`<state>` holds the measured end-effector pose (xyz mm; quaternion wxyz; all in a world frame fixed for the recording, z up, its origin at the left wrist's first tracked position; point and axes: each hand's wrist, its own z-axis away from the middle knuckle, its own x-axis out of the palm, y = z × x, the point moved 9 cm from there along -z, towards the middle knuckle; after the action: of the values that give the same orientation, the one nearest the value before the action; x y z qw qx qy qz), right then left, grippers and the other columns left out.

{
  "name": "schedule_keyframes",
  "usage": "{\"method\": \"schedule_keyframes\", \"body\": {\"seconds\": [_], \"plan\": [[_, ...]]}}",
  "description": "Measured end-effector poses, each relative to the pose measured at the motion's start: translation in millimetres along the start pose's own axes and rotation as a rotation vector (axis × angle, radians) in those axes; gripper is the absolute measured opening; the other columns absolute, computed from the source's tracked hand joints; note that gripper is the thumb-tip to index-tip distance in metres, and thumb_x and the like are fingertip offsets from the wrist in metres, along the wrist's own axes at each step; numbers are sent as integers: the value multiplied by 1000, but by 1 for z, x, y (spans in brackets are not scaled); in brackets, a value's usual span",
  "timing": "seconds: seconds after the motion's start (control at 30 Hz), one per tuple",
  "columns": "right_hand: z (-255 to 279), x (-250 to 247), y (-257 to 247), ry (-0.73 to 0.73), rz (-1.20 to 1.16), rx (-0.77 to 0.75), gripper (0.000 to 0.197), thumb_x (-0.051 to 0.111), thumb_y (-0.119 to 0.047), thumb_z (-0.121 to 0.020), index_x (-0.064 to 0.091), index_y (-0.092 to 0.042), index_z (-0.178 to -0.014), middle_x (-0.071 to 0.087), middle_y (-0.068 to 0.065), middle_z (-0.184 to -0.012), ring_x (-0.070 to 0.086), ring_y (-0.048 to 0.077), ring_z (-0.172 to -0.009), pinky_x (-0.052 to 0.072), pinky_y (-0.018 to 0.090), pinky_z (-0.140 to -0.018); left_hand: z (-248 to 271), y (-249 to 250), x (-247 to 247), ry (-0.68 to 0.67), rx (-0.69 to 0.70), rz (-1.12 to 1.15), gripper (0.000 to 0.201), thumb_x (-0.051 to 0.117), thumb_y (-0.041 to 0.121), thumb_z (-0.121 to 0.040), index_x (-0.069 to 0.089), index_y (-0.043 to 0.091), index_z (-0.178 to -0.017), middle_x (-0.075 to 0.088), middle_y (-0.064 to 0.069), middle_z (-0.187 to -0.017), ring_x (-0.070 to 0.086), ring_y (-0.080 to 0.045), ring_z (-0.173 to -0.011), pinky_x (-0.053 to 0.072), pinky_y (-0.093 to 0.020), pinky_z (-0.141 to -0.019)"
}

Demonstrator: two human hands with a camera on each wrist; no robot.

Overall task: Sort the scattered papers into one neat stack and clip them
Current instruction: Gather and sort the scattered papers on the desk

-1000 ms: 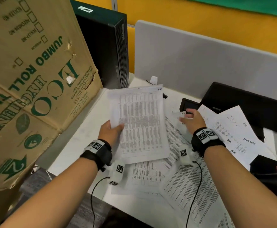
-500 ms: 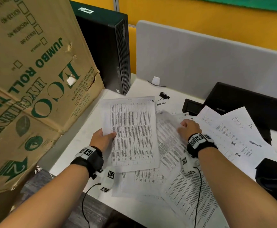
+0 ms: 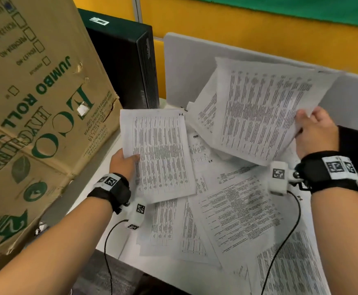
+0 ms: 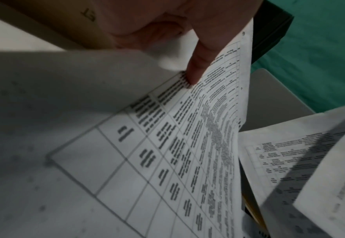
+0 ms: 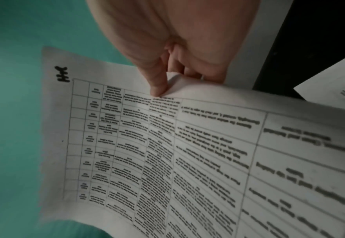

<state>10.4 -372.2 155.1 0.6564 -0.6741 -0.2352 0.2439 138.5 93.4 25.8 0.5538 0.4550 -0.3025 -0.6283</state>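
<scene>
A large brown cardboard carton (image 3: 35, 116) printed with green lettering fills the left of the head view, beside an upright black computer case (image 3: 129, 64) and a grey desk partition panel (image 3: 195, 67) set against a yellow wall (image 3: 259, 28). Below them a white desk (image 3: 101, 177) is strewn with loose white printed sheets (image 3: 235, 211), overlapping at odd angles from its middle to its near right edge. Over that spread, the right hand (image 3: 316, 133) holds a white table-printed page (image 3: 265, 111) raised clear of the desk and tilted toward the partition, thumb pressed on the printed face and fingers curled behind its right edge; a second sheet shows just behind it. The left hand (image 3: 124, 162) pinches the left edge of another white page of dense tables (image 3: 161, 154), thumb on top and fingers beneath, holding it low over the scattered sheets. Black wrist straps (image 3: 112, 190) carrying square coded markers circle both wrists.
</scene>
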Motion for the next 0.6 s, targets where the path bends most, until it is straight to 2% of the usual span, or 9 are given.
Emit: {"method": "schedule_keyframes", "body": {"seconds": [0.1, 0.17, 0.23, 0.33, 0.43, 0.53, 0.6], "plan": [[-1, -8, -7, -39, -179, 62, 16, 53, -10, -98, 63, -16, -108, 72, -1, -102, 70, 10, -94, 55, 25, -80, -8, 15, -4, 50, 44, -69, 30, 58, 11, -90, 61, 14, -120, 64, -1, -105, 62, -21, -93, 47, -30, -83], [-1, -11, -13, -82, -320, 93, 24, 49, -3, -98, 62, -12, -116, 71, 6, -116, 67, 19, -110, 53, 34, -92, -13, 23, -3, 63, 76, -108, 31, 58, 11, -90, 61, 12, -121, 63, -1, -105, 61, -22, -94, 47, -32, -84], [3, -12, -22, -118, -372, 116, 29, 44, 2, -98, 60, -9, -120, 70, 7, -120, 64, 21, -115, 51, 36, -97, -14, 30, 1, 59, 110, -122, 31, 58, 11, -89, 62, 15, -119, 63, 1, -102, 61, -21, -93, 46, -31, -82], [7, -8, -29, -193, -338, 128, 30, 44, 4, -96, 62, -9, -115, 73, 3, -113, 66, 18, -112, 53, 31, -93, -9, 42, 18, -28, 153, -132, 24, 57, 11, -89, 63, 24, -108, 65, 3, -98, 63, -20, -91, 48, -29, -80], [5, 0, -15, -265, -215, 168, 28, 50, -1, -93, 60, -8, -119, 72, 5, -117, 66, 21, -113, 54, 36, -93, 4, 48, 48, -182, 180, -171, 22, 56, 12, -89, 65, 20, -107, 68, 2, -98, 63, -17, -87, 44, -23, -71], [0, 1, 15, -281, -104, 235, 38, 52, -4, -93, 54, -3, -131, 67, 10, -124, 65, 23, -114, 56, 35, -89, 19, 36, 82, -328, 164, -234, 28, 56, 9, -87, 65, 15, -112, 69, -4, -100, 64, -21, -85, 48, -27, -75], [-1, -3, 29, -262, -59, 260, 35, 52, -4, -94, 58, -6, -129, 65, 11, -127, 66, 22, -112, 58, 30, -80, 27, 25, 94, -370, 157, -251, 32, 56, 5, -84, 65, 13, -114, 70, -6, -104, 67, -24, -92, 52, -30, -80]]}}
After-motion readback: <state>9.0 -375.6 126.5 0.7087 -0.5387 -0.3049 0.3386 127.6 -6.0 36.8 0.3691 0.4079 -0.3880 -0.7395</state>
